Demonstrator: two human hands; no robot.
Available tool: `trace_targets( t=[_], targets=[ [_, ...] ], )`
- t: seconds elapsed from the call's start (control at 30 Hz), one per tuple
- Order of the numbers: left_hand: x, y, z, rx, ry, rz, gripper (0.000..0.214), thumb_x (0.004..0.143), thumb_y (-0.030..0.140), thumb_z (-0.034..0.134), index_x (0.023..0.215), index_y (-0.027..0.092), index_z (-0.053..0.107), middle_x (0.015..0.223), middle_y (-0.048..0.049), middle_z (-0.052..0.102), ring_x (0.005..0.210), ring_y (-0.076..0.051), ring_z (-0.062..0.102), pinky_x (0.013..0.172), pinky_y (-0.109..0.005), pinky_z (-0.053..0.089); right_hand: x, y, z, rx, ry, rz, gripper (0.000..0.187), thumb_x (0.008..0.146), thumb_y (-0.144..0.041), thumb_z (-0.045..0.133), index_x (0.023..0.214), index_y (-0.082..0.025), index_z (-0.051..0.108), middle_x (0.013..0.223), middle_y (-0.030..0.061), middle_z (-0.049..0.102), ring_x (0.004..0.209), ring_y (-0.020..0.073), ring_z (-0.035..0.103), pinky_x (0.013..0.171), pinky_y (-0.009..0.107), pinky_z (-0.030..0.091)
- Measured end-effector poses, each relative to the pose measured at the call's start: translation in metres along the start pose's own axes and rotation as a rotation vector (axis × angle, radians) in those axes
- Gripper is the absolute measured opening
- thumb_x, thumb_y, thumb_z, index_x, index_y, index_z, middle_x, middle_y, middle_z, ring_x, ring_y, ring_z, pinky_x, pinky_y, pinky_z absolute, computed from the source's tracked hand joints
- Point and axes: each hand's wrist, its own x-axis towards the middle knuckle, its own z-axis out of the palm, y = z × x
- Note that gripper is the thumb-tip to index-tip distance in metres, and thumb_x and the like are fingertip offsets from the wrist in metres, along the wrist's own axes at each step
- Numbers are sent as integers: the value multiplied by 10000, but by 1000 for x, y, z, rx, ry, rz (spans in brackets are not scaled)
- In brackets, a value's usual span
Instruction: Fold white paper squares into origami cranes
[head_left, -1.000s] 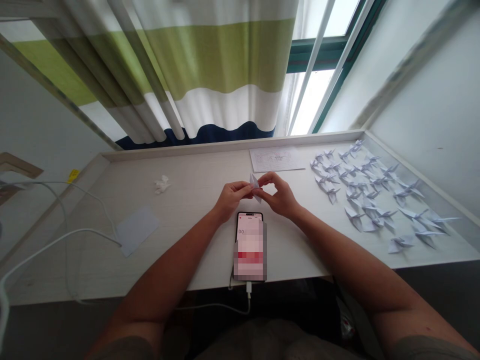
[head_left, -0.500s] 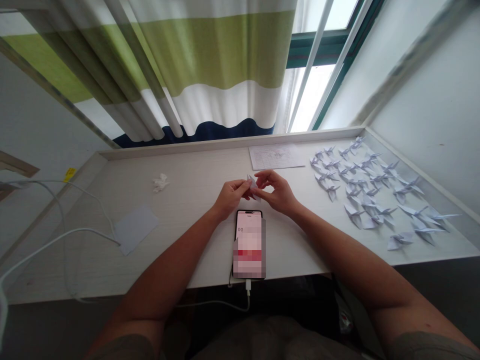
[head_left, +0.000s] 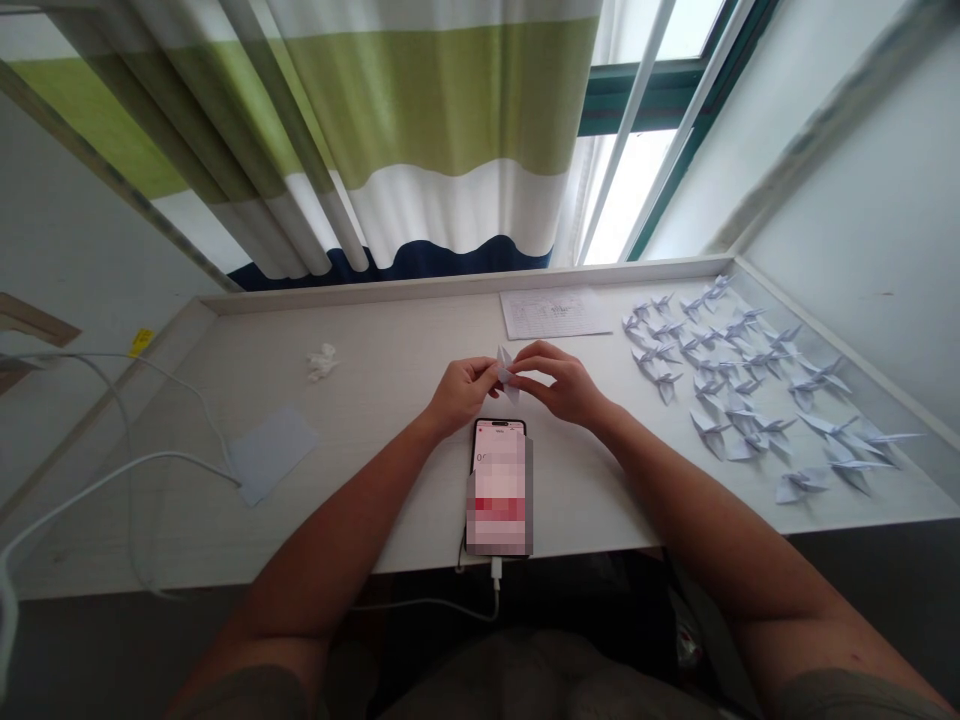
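Note:
Between my hands, just above the desk (head_left: 390,360), is a small folded white paper crane (head_left: 511,393), partly hidden by my fingers. My left hand (head_left: 463,390) pinches its left side between thumb and fingers. From the right, my right hand (head_left: 559,380) has its thumb and fingertips closed on the paper. A phone (head_left: 499,480) lies just below my hands, its screen lit, with a white cable plugged into its lower end. On the right side of the desk stand several finished paper cranes (head_left: 742,360) in loose rows.
A printed paper sheet (head_left: 555,315) lies at the back of the desk. To the left are a crumpled white scrap (head_left: 322,362), a plain white paper (head_left: 270,453) and a looping white cable (head_left: 120,468). A striped curtain (head_left: 450,100) hangs behind the raised back edge.
My right hand's fingers have straightened and drawn together on the folded paper, which shows a little more between my hands. My left hand keeps its pinch. The view has shifted slightly.

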Motion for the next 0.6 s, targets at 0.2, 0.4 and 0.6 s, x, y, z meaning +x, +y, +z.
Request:
trace_targets(
  t=[0.2, 0.4, 0.6],
  targets=[
    [0, 0, 2, -48, -18, -27, 363, 868, 516, 768, 774, 165, 761, 732, -35, 715, 698, -151, 651, 693, -293, 553, 1, -2, 1, 13, 19, 86, 213, 1050, -406, 671, 937, -233, 721, 958, 66, 710, 877, 218, 670, 775, 399, 583],
    [-1, 0, 6, -84, -17, -25, 458, 854, 616, 786, 801, 162, 764, 763, -59, 743, 725, -173, 687, 738, -321, 570, 3, -13, 11, 143, 110, 269, 320, 1035, -531, 642, 884, -248, 650, 935, 58, 697, 858, 211, 657, 752, 391, 612],
    [-1, 2, 6, -75, -12, -40, 436, 869, 590, 771, 846, 155, 787, 810, -77, 774, 768, -192, 719, 778, -339, 575, 3, -14, 17, 297, 137, 458, 443, 951, -671, 693, 890, -233, 668, 893, 45, 740, 817, 203, 687, 812, 428, 632]
  ],
)
